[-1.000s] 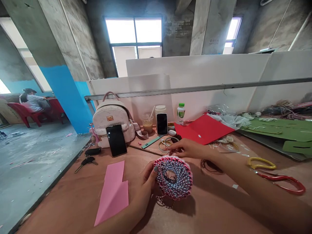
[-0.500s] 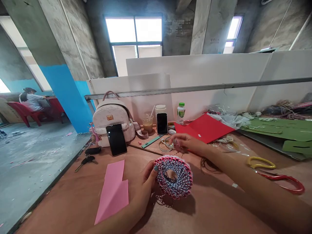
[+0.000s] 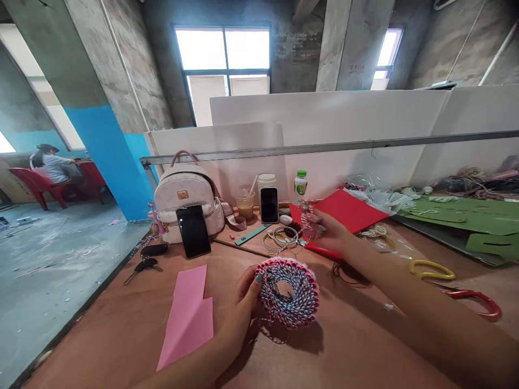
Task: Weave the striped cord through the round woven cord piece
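Lying near the left edge of the tabletop (image 3: 357, 335), a car key (image 3: 141, 269) and a folded pink paper (image 3: 186, 319) rest in front of a pale backpack (image 3: 186, 200), which has a black phone (image 3: 193, 231) propped against it. Along the back edge stand a plastic cup (image 3: 245, 202), a second phone (image 3: 269, 205) and a green-capped bottle (image 3: 300, 189). Near the front edge, mid-table, the left hand (image 3: 237, 308) curls around a round twine ring (image 3: 287, 294), blue and white with a pink rim. Beyond it, the right hand (image 3: 334, 235) pinches a small pinkish twist (image 3: 310, 222), too small to make out, above a red card (image 3: 348, 216) and just right of metal bangles (image 3: 280, 236). By the right edge lie yellow-handled scissors (image 3: 432, 270) and red-handled scissors (image 3: 478, 302).
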### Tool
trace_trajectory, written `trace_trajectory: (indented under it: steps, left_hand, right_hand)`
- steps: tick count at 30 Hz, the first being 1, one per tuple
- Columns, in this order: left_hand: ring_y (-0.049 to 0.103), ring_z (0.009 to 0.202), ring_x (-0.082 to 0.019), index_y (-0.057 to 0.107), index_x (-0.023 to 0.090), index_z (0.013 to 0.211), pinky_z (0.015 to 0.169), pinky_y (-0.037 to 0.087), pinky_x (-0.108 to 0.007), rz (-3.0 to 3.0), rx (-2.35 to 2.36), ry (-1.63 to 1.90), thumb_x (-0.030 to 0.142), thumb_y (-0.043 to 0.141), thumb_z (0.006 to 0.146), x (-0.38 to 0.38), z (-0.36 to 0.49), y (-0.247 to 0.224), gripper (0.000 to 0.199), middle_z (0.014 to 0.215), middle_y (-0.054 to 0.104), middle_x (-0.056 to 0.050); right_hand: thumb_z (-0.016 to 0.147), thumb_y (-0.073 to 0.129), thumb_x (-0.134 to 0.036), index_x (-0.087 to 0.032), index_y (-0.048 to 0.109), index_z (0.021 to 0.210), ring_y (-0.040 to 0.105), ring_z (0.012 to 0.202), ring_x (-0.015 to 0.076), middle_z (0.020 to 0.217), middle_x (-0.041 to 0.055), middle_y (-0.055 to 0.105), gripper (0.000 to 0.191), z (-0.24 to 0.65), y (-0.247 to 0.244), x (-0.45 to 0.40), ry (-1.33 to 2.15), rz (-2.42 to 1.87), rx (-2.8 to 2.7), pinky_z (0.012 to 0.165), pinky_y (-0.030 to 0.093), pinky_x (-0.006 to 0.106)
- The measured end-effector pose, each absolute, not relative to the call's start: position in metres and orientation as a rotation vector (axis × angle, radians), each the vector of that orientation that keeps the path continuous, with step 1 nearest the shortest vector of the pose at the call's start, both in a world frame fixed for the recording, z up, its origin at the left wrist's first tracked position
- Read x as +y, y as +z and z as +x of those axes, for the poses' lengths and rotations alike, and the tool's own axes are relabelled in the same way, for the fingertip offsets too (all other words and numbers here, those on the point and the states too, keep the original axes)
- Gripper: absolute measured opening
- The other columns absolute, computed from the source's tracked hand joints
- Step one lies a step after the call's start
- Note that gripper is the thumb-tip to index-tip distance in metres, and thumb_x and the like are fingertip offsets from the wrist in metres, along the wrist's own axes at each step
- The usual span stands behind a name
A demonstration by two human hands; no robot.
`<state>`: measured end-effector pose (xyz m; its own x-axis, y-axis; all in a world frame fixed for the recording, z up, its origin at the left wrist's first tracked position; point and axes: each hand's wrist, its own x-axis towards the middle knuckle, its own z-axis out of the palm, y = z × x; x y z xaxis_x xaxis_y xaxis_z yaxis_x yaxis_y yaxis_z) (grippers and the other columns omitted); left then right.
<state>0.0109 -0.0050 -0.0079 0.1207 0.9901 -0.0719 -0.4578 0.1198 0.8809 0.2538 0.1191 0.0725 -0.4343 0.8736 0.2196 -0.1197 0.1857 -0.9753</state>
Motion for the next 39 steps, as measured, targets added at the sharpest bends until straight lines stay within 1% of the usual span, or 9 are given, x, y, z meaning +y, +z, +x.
trace_trajectory:
  steps: [3, 6, 10, 13, 21, 25, 30, 35, 39]
  left_hand:
    - [0.068, 0.117, -0.025, 0.073, 0.031, 0.118, 0.100, 0.054, -0.034, 0.829, 0.811, 1.257, 0.050, 0.078, 0.082, -0.004, 0.011, -0.008, 0.041, 0.123, 0.075, -0.003]
    - [0.067, 0.118, -0.025, 0.074, 0.031, 0.117, 0.103, 0.052, -0.035, 0.838, 0.801, 1.259, 0.050, 0.079, 0.081, -0.002, 0.010, -0.009, 0.040, 0.122, 0.076, -0.003]
    - [0.063, 0.124, -0.027, 0.076, 0.029, 0.114, 0.107, 0.049, -0.035, 0.857, 0.799, 1.280, 0.051, 0.081, 0.079, 0.000, 0.010, -0.009, 0.042, 0.122, 0.076, -0.004]
    - [0.062, 0.125, -0.028, 0.075, 0.028, 0.114, 0.108, 0.048, -0.037, 0.864, 0.812, 1.272, 0.051, 0.081, 0.079, 0.000, 0.009, -0.009, 0.043, 0.122, 0.076, -0.005]
    - [0.065, 0.121, -0.027, 0.073, 0.028, 0.118, 0.106, 0.049, -0.036, 0.855, 0.842, 1.248, 0.050, 0.079, 0.080, -0.003, 0.008, -0.008, 0.044, 0.124, 0.075, -0.005]
    - [0.067, 0.118, -0.025, 0.074, 0.029, 0.116, 0.101, 0.052, -0.032, 0.841, 0.843, 1.251, 0.050, 0.081, 0.079, -0.004, 0.010, -0.005, 0.044, 0.122, 0.075, -0.003]
    - [0.071, 0.107, -0.024, 0.072, 0.028, 0.117, 0.081, 0.058, -0.027, 0.804, 0.872, 1.230, 0.054, 0.082, 0.076, -0.006, 0.011, -0.002, 0.050, 0.121, 0.075, -0.005]
    - [0.075, 0.087, -0.021, 0.066, 0.029, 0.126, 0.053, 0.053, -0.020, 0.782, 0.909, 1.183, 0.052, 0.079, 0.080, -0.009, 0.011, -0.002, 0.052, 0.118, 0.076, -0.005]
    - [0.073, 0.082, -0.016, 0.069, 0.028, 0.121, 0.053, 0.051, -0.017, 0.797, 0.904, 1.204, 0.052, 0.080, 0.079, -0.009, 0.011, -0.003, 0.050, 0.116, 0.077, -0.004]
  right_hand:
    - [0.091, 0.057, -0.059, -0.023, 0.066, 0.099, 0.023, 0.046, 0.0099, 0.056, -0.0086, 0.034, 0.038, 0.257, 0.078, 0.113, 1.407, -0.730, -1.746, 0.043, 0.022, 0.023]
    - [0.082, 0.071, -0.032, -0.016, 0.074, 0.101, 0.031, 0.046, 0.0069, 0.057, -0.0072, 0.044, 0.025, 0.252, 0.078, 0.105, 1.529, -0.750, -2.046, 0.042, 0.021, 0.020]
    - [0.080, 0.057, -0.018, -0.010, 0.073, 0.108, 0.033, 0.042, 0.0062, 0.052, -0.0080, 0.045, 0.033, 0.246, 0.074, 0.103, 1.654, -0.752, -2.259, 0.039, 0.024, 0.018]
    - [0.082, 0.056, -0.019, -0.010, 0.071, 0.112, 0.037, 0.044, 0.0061, 0.057, -0.0068, 0.047, 0.034, 0.247, 0.072, 0.103, 1.664, -0.740, -2.331, 0.040, 0.028, 0.017]
    - [0.084, 0.067, -0.030, -0.017, 0.066, 0.082, 0.049, 0.050, 0.0100, 0.063, -0.0035, 0.056, 0.013, 0.237, 0.057, 0.105, 1.497, -0.805, -2.300, 0.045, 0.039, 0.020]
    - [0.099, 0.049, -0.045, -0.021, 0.063, 0.098, 0.055, 0.060, 0.0147, 0.075, 0.0019, 0.063, 0.027, 0.235, 0.056, 0.110, 1.300, -0.813, -2.046, 0.054, 0.046, 0.025]
    - [0.102, 0.028, -0.062, -0.021, 0.063, 0.097, 0.041, 0.051, 0.0139, 0.065, 0.0007, 0.054, 0.054, 0.237, 0.062, 0.111, 1.151, -0.806, -1.906, 0.049, 0.039, 0.026]
    - [0.071, 0.081, -0.052, -0.020, 0.075, 0.080, 0.058, 0.071, 0.0189, 0.077, 0.0042, 0.068, 0.033, 0.240, 0.064, 0.108, 1.091, -0.810, -2.098, 0.065, 0.042, 0.029]
    - [0.075, 0.079, -0.047, -0.020, 0.070, 0.071, 0.055, 0.063, 0.0179, 0.061, 0.0015, 0.063, 0.028, 0.242, 0.055, 0.114, 1.022, -0.892, -2.048, 0.063, 0.038, 0.028]
